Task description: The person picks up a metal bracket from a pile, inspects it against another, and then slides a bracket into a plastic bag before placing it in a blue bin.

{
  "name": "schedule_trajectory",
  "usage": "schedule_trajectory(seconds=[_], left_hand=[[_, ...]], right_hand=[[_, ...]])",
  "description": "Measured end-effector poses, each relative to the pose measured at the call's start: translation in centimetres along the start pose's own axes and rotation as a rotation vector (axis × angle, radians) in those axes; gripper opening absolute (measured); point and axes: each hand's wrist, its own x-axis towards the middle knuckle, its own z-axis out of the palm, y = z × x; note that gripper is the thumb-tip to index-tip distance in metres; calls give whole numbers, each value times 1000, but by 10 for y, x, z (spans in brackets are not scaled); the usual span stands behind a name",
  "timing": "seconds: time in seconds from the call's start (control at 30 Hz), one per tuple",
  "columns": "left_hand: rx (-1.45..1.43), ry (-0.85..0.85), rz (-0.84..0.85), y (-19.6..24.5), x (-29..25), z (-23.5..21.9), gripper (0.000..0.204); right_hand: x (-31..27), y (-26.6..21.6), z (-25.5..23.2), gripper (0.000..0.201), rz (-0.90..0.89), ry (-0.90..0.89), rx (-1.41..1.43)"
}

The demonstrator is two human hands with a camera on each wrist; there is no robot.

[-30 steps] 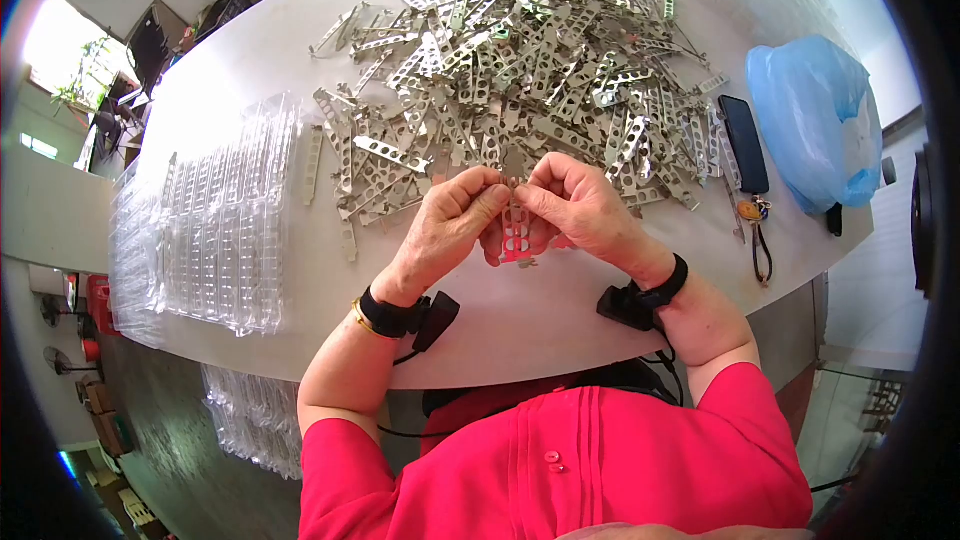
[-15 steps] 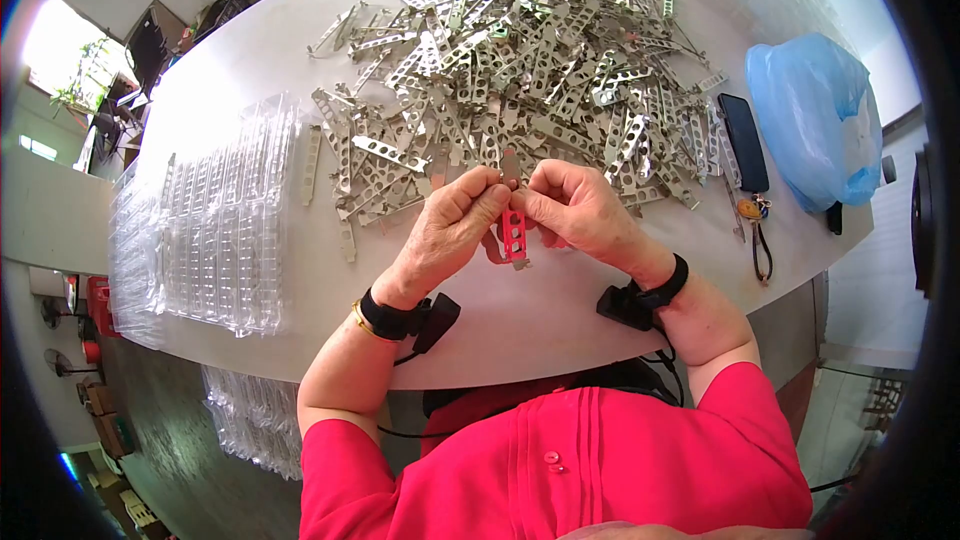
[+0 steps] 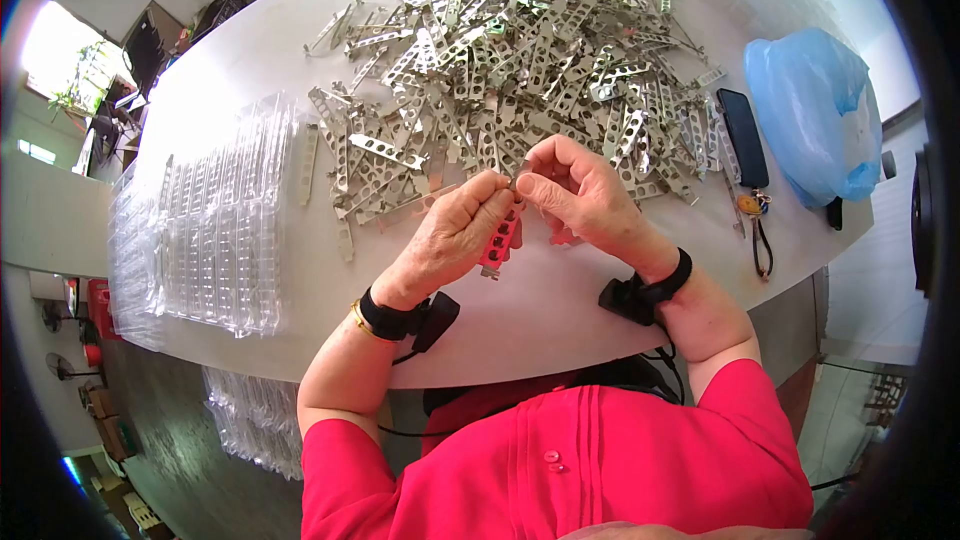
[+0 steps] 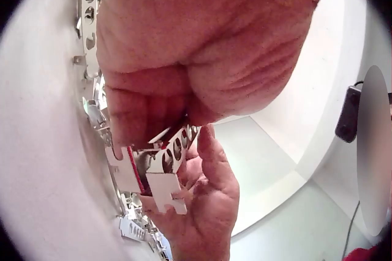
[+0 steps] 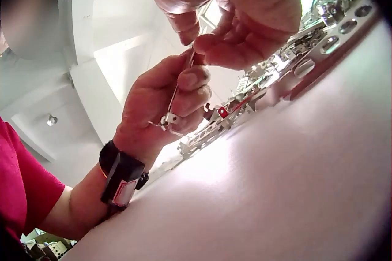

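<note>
My left hand (image 3: 445, 225) grips a perforated metal bracket (image 3: 501, 238) that slants down toward me and reflects the red shirt. At its upper end, the thumb and index finger of my right hand (image 3: 590, 202) pinch the metal. In the left wrist view the bracket (image 4: 173, 154) shows a row of round holes and a bent, notched end tab, with another flat notched metal piece (image 4: 125, 169) beside it. The right wrist view has the bracket (image 5: 176, 93) nearly edge-on, a small bent end at its bottom. Curled fingers hide part of its length.
A large heap of similar brackets (image 3: 540, 60) covers the table beyond my hands. Clear plastic trays (image 3: 225, 220) are stacked at left. To the right lie a black phone (image 3: 742, 138), keys with a strap (image 3: 755, 215) and a blue plastic bag (image 3: 810, 115).
The bracket has turned, its lower end swinging left toward my left hand. My right hand has risen slightly at the top end. Both hands stay close together.
</note>
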Motion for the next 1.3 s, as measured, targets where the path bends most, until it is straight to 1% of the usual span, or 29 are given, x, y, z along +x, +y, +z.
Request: schedule_trajectory(seconds=[0.17, 0.27, 0.33, 0.37, 0.43, 0.47, 0.53, 0.57, 0.63, 0.67, 0.73, 0.8, 0.87, 1.0, 1.07, 1.2, 1.27, 1.3], left_hand=[[41, -27, 0, 3, -1, 1, 19], [30, 4, 37, 1, -2, 2, 21], [-192, 22, 26, 0, -3, 2, 28], [-191, 23, 28, 0, -3, 2, 28], [-274, 19, 124, 2, -4, 1, 38], [-273, 19, 125, 3, -5, 0, 38], [-251, 39, 165, 6, -6, -3, 51], [-251, 39, 167, 5, -5, -3, 51], [-259, 104, 286, -1, -2, -3, 62], [-215, 97, 290, -2, -1, -6, 68], [-203, 114, 285, -2, 0, -5, 69], [-192, 128, 279, -2, 1, -4, 70], [-142, 79, 273, -6, 2, -4, 72], [-170, 99, 231, -7, 1, -1, 67], [-244, 104, 241, -10, 2, -1, 58], [-267, 132, 224, -6, 2, -1, 52], [-295, 178, 173, -4, 1, 0, 44], [-295, 177, 172, -4, 1, 1, 44]], right_hand=[[-2, -1, 1, 12, 15, 2, -19], [-2, 1, 1, 11, -23, 32, 40], [0, 5, 0, 12, -166, 105, 135], [0, 4, -1, 12, -167, 104, 134], [0, 3, -5, 12, -220, 131, 132], [0, 3, -6, 12, -221, 132, 132], [0, 4, -7, 11, -225, 167, 184], [1, 5, -7, 11, -226, 166, 184], [2, 6, -7, 12, -275, 233, 268], [2, 6, -7, 12, -277, 230, 267], [3, 5, -8, 13, -303, 304, 325], [3, 5, -11, 13, -316, 292, 330], [3, 6, -12, 13, -327, 285, 335], [3, 6, -10, 13, -342, 297, 338], [3, 5, -10, 14, -340, 299, 341], [2, 6, -10, 15, -328, 291, 350], [3, 6, -9, 15, -323, 281, 346], [3, 6, -9, 15, -313, 278, 348]])
